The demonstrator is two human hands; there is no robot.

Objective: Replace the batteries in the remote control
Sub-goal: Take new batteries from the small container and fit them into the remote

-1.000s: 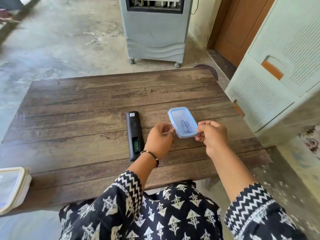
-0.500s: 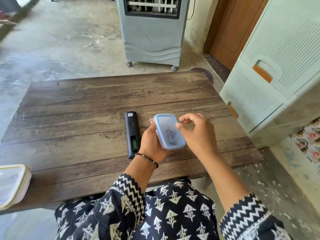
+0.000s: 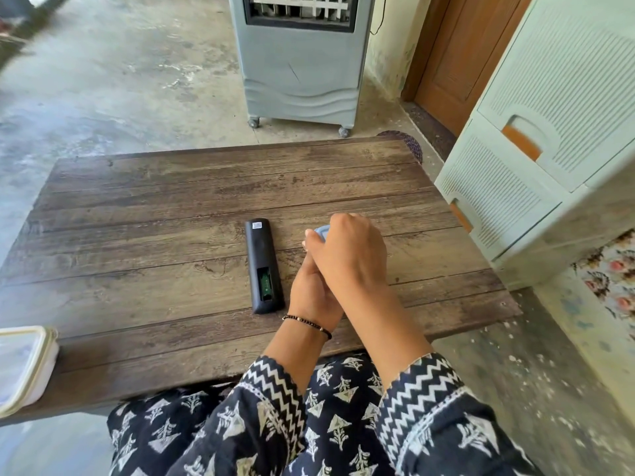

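Head view: slim black plastic remote control (image 3: 264,266) lies at frame centre on the brown wooden plank table (image 3: 137,235), battery bay open. Just right, the right hand (image 3: 347,255) curls over a small blue-lidded plastic box (image 3: 322,231); the left hand (image 3: 311,297) grips it from beneath.
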